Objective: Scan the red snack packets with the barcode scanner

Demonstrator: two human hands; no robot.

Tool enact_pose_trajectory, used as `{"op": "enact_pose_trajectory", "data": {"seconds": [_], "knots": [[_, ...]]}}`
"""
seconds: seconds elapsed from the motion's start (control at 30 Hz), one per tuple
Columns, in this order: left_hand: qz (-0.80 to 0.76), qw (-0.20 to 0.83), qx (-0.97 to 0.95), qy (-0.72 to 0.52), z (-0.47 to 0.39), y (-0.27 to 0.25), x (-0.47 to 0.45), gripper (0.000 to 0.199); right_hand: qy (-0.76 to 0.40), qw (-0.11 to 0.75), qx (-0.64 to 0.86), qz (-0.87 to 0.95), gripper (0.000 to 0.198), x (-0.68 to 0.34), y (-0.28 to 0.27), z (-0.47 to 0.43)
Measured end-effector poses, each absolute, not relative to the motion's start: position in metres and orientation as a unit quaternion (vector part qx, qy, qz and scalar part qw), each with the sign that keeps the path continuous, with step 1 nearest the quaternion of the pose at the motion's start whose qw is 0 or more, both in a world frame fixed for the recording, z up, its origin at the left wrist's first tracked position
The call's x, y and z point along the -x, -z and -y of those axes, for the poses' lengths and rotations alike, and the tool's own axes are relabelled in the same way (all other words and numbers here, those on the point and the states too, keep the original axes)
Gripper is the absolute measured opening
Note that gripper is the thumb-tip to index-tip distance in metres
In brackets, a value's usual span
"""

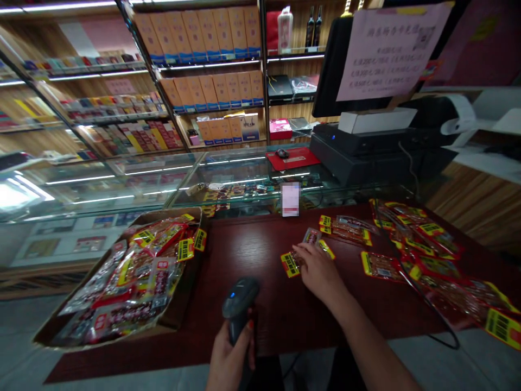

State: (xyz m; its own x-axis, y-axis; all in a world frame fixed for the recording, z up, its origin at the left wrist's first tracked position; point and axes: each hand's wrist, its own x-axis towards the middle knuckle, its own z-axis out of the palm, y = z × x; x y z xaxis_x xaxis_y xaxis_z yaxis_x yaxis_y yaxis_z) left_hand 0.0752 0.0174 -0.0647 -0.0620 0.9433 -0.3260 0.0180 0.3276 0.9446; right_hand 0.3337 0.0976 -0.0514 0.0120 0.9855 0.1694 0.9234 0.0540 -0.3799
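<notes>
My left hand (pixel 232 355) is wrapped round the grip of a dark barcode scanner (pixel 241 297), which has a small blue light on top. My right hand (pixel 319 271) lies over a snack packet (pixel 290 264) with a yellow and black label, its fingers curled onto it and hiding much of it. Just beyond those fingertips, a clear part of a packet (pixel 312 235) shows. More flat snack packets (pixel 349 230) lie to the right, with a heap of them (pixel 423 231) farther over. On the left stands an open cardboard box (pixel 179 312) filled with similar packets.
The dark red tabletop (pixel 240 241) meets a glass display counter (pixel 228 174). A black cable (pixel 433 307) loops across the right-hand packets. Behind are a monitor with a paper sign (pixel 391 51), a mouse on a red mat (pixel 293 158) and shelves of boxes (pixel 203 35).
</notes>
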Motion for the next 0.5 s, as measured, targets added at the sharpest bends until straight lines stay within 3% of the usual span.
{"op": "enact_pose_trajectory", "data": {"seconds": [0.17,0.23,0.3,0.4,0.5], "knots": [[-0.593,0.551,-0.413,-0.417,-0.017,0.058,-0.078,0.063,-0.078,0.133,0.651,0.743,0.087,-0.411,0.056,-0.131],[-0.591,0.554,-0.412,-0.418,-0.017,0.058,-0.077,0.062,-0.089,0.100,0.627,0.768,0.079,-0.422,0.054,-0.143],[-0.590,0.553,-0.409,-0.423,-0.017,0.060,-0.077,0.063,-0.088,0.106,0.614,0.778,0.059,-0.421,0.050,-0.149],[-0.590,0.549,-0.418,-0.420,-0.016,0.063,-0.076,0.064,-0.098,0.212,0.627,0.743,0.033,-0.402,0.044,-0.144],[-0.590,0.554,-0.423,-0.407,-0.016,0.064,-0.076,0.064,-0.230,0.393,0.633,0.626,0.033,-0.371,0.049,-0.129]]}}
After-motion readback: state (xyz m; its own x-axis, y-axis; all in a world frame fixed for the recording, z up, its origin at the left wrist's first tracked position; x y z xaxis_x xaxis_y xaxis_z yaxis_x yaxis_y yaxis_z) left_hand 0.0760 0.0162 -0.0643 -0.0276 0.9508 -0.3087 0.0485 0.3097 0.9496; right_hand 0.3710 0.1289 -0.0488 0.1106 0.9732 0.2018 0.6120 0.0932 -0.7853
